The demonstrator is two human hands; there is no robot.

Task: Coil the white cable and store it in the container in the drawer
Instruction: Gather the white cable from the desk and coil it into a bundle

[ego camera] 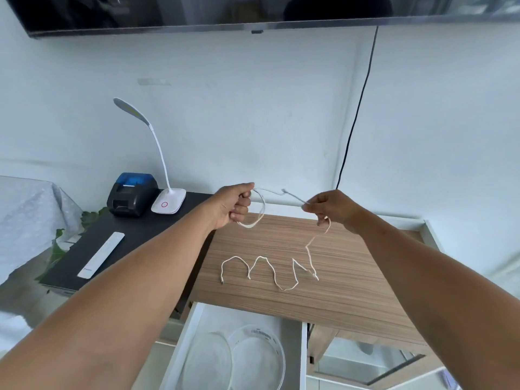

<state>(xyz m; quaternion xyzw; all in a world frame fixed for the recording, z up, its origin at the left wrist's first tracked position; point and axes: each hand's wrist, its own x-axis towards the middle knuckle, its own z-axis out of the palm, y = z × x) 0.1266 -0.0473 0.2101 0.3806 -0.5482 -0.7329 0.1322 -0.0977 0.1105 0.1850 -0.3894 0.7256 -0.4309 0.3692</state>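
A thin white cable [281,280] lies in zigzags on the wooden cabinet top [351,277]. My left hand [235,205] is closed on one end of it, with a loop hanging below the fist. My right hand [333,206] pinches the cable a little further along, so a short stretch spans the two hands above the wood. From my right hand the cable drops to the zigzags. Below the cabinet top a white drawer [187,342] stands pulled out. Inside it sits a round clear container [277,358], with its lid [202,361] lying beside it.
On the black desk [135,237] at left stand a white desk lamp [168,202], a black and blue printer [132,197] and a white remote [101,254]. A black cord [356,116] hangs down the wall from the TV [197,12]. Green leaves show at far left.
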